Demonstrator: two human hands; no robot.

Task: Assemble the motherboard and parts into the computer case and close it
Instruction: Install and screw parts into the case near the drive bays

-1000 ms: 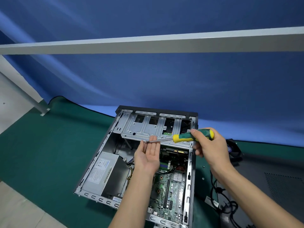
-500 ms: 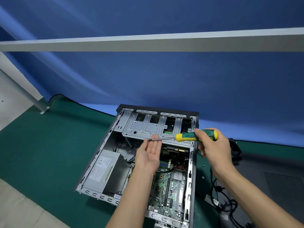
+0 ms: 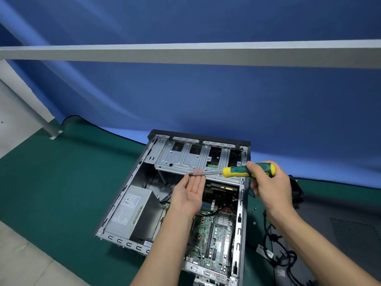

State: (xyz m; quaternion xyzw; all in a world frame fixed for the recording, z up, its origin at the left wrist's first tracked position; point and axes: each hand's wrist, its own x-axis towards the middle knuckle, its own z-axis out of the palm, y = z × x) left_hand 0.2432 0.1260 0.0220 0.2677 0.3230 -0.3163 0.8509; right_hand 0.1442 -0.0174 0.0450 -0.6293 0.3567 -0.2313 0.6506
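Note:
An open computer case (image 3: 115,205) lies on its side on a green mat. Inside it sit the green motherboard (image 3: 214,238), a silver power supply (image 3: 132,211) at the left, and a metal drive cage (image 3: 185,157) at the far end. My right hand (image 3: 270,184) grips the green and yellow handle of a screwdriver (image 3: 247,171), held level above the case. Its shaft points left to my left hand (image 3: 190,193), which is palm up with straight fingers whose tips touch the shaft's end. Whether a screw sits at the tip I cannot tell.
The dark side panel (image 3: 340,230) lies flat right of the case, with black cables (image 3: 276,244) on its near edge and a black fan (image 3: 296,188) behind my right hand. A grey frame bar (image 3: 185,54) crosses overhead before a blue backdrop. The green mat (image 3: 51,182) extends left.
The view has shifted slightly. Both hands hold nearly the same pose, the screwdriver staying level with its tip at my left fingertips.

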